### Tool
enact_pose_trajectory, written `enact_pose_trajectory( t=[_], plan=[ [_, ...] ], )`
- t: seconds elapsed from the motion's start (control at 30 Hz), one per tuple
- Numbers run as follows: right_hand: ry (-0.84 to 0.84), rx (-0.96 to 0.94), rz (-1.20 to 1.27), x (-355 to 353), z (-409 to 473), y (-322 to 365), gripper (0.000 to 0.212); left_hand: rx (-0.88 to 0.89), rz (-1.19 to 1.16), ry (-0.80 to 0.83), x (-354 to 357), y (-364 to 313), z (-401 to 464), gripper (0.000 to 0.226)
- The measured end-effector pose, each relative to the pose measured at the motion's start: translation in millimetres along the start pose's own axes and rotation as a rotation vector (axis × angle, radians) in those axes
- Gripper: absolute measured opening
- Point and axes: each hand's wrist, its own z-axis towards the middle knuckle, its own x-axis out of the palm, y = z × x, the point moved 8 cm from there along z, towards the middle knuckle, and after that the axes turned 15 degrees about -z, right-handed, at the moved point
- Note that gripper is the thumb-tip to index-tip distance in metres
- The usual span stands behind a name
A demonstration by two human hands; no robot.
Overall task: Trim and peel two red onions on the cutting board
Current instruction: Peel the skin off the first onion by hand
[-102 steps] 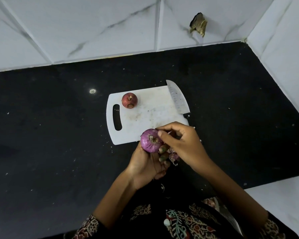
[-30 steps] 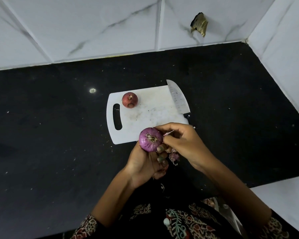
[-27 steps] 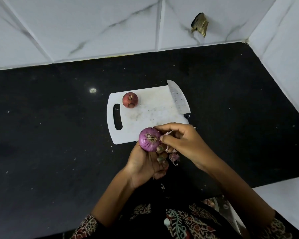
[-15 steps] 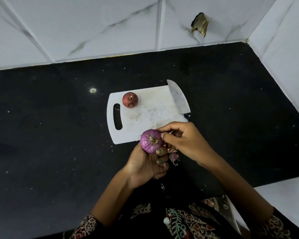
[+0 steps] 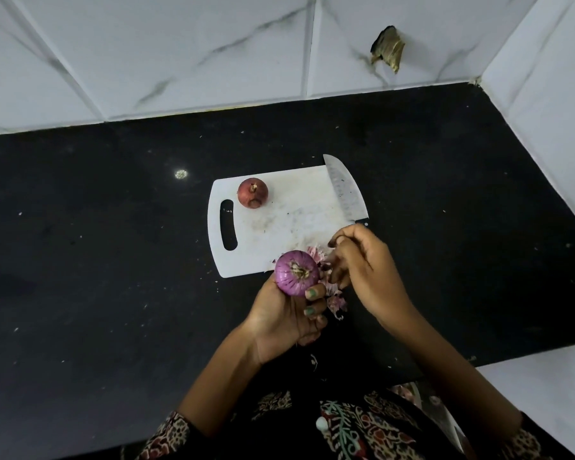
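My left hand point(image 5: 284, 318) holds a purple, mostly peeled onion point(image 5: 296, 272) just off the near edge of the white cutting board point(image 5: 289, 224), root end up. My right hand point(image 5: 362, 263) is beside it on the right, fingers curled around a strip of pink onion skin point(image 5: 316, 253) pulled away from the bulb. A second onion point(image 5: 252, 192), still in its dark red skin, sits on the far left part of the board. A knife point(image 5: 346, 190) lies along the board's right edge, its handle hidden behind my right hand.
Loose pink peel scraps point(image 5: 336, 302) hang and lie under my hands on the black countertop point(image 5: 97, 260). White marble-look tiled walls point(image 5: 180, 54) close off the back and the right side. A brown torn patch point(image 5: 387, 48) marks the back wall.
My right hand has drawn away to the right from the onion's top, peeling a strip of pink skin outward. The left hand has kept the onion in place, turned slightly.
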Motion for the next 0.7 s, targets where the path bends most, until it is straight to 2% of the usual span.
enact_pose_trajectory(
  t=[0.1, 0.13, 0.23, 0.3, 0.37, 0.5, 0.7],
  plan=[
    [-0.074, -0.076, -0.225, -5, -6, 1, 0.044, 0.006, 0.049, -0.049, -9, 0, 1, 0.061],
    [-0.106, -0.133, -0.28, -7, -9, 4, 0.045, 0.021, 0.054, -0.06, -11, -1, 1, 0.061],
    [-0.127, -0.312, -0.323, -3, -18, 17, 0.018, 0.049, 0.115, -0.106, -14, -2, 3, 0.056],
    [-0.018, -0.398, -0.382, 12, -22, 20, 0.033, 0.081, 0.139, -0.139, -17, -5, 4, 0.046],
    [0.021, -0.449, -0.403, 19, -25, 24, 0.038, 0.101, 0.141, -0.156, -17, -7, 3, 0.05],
    [-0.057, -0.59, -0.482, 15, -33, 30, 0.032, 0.101, 0.093, -0.146, -12, -6, 1, 0.061],
    [-0.043, -0.656, -0.53, 18, -38, 34, 0.026, 0.082, 0.101, -0.142, -11, -5, 0, 0.046]
  ],
)
